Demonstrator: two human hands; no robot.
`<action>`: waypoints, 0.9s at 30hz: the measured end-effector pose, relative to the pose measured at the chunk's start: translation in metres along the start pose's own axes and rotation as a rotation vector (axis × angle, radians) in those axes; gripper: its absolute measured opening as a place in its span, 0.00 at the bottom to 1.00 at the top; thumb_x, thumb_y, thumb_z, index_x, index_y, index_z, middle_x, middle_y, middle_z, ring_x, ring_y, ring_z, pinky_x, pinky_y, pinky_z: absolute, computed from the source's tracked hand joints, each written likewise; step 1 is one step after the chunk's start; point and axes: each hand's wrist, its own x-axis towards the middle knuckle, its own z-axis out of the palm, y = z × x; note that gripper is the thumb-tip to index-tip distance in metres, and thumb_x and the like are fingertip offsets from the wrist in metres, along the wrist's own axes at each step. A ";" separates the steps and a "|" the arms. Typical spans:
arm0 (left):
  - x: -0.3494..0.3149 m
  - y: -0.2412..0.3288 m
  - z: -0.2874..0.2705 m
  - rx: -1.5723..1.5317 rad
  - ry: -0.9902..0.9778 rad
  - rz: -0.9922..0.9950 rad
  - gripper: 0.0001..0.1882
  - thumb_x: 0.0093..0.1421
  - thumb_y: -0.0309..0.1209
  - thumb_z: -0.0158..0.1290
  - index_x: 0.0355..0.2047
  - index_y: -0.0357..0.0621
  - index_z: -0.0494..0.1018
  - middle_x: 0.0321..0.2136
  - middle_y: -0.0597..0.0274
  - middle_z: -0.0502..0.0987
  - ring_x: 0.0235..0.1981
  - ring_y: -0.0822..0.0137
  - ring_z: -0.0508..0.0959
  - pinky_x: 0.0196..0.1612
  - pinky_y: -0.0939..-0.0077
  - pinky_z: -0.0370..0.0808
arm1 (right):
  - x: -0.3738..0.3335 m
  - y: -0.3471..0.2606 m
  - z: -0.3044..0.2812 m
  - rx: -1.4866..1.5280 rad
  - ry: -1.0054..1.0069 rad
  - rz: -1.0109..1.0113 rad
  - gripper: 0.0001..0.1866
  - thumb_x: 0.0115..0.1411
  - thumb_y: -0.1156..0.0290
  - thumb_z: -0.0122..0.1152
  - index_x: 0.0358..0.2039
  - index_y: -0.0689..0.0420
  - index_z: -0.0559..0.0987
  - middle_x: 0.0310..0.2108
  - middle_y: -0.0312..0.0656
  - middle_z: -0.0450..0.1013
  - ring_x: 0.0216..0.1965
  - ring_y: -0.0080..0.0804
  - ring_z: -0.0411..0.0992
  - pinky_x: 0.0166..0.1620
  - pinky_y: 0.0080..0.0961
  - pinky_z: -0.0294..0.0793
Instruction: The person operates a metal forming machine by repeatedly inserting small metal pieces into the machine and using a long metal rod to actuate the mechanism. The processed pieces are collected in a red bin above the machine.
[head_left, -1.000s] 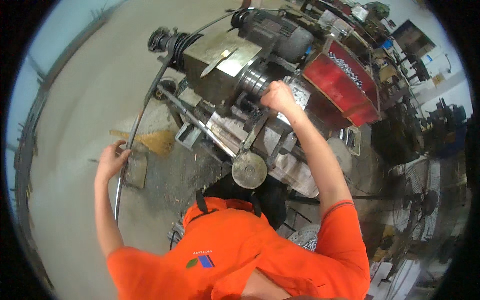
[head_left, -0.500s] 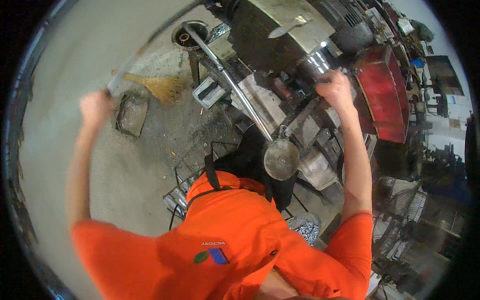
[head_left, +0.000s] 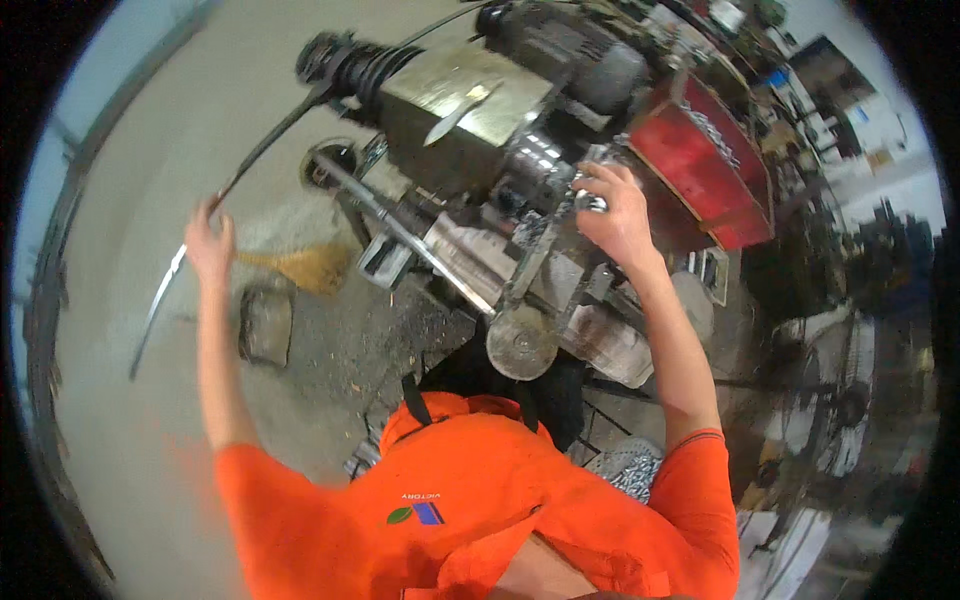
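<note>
My left hand (head_left: 210, 248) is closed round a long thin metal rod (head_left: 262, 150). One end of the rod runs up to the dark stepped pulley end (head_left: 372, 85) of a lathe-like machine (head_left: 440, 165); its shiny other end hangs out past my hand over the floor. To the right, my right hand (head_left: 615, 215) has its fingers curled at a small shiny metal piece (head_left: 592, 202), close to the machine's bright round chuck (head_left: 535, 160). Whether that piece is loose or part of the machine is hidden. A pale flat-bladed tool (head_left: 460, 112) lies on the machine's top.
A red metal tray (head_left: 690, 160) stands right of the chuck. In front of me are a long steel bar (head_left: 400, 230) and a round handwheel-like disc (head_left: 521, 343). On the floor at left lie a straw broom (head_left: 310, 268) and a dustpan (head_left: 266, 325).
The view has shifted. A length of rod now shows beyond my left hand, where none was visible before. My right hand has drawn back slightly from the chuck, with a shiny piece at its fingers.
</note>
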 end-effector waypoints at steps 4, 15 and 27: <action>-0.097 0.037 0.106 -0.432 -0.611 -0.250 0.16 0.52 0.34 0.50 0.36 0.35 0.73 0.33 0.44 0.76 0.36 0.50 0.77 0.38 0.62 0.73 | -0.054 0.002 -0.061 0.094 0.110 0.170 0.18 0.34 0.76 0.56 0.31 0.58 0.79 0.45 0.45 0.71 0.45 0.44 0.68 0.47 0.33 0.69; -0.095 0.125 0.156 0.360 -1.206 0.585 0.17 0.46 0.37 0.59 0.37 0.49 0.75 0.38 0.56 0.77 0.41 0.60 0.77 0.40 0.65 0.74 | -0.314 0.061 -0.136 -0.129 0.030 0.957 0.19 0.37 0.73 0.57 0.34 0.61 0.80 0.43 0.47 0.73 0.44 0.44 0.72 0.47 0.31 0.70; -0.030 0.108 0.104 -0.800 -0.780 -0.474 0.22 0.58 0.43 0.50 0.36 0.30 0.73 0.18 0.51 0.76 0.13 0.66 0.75 0.17 0.78 0.72 | -0.573 0.096 -0.158 -0.713 -0.370 1.670 0.21 0.40 0.64 0.62 0.37 0.58 0.75 0.32 0.49 0.74 0.35 0.50 0.73 0.40 0.42 0.72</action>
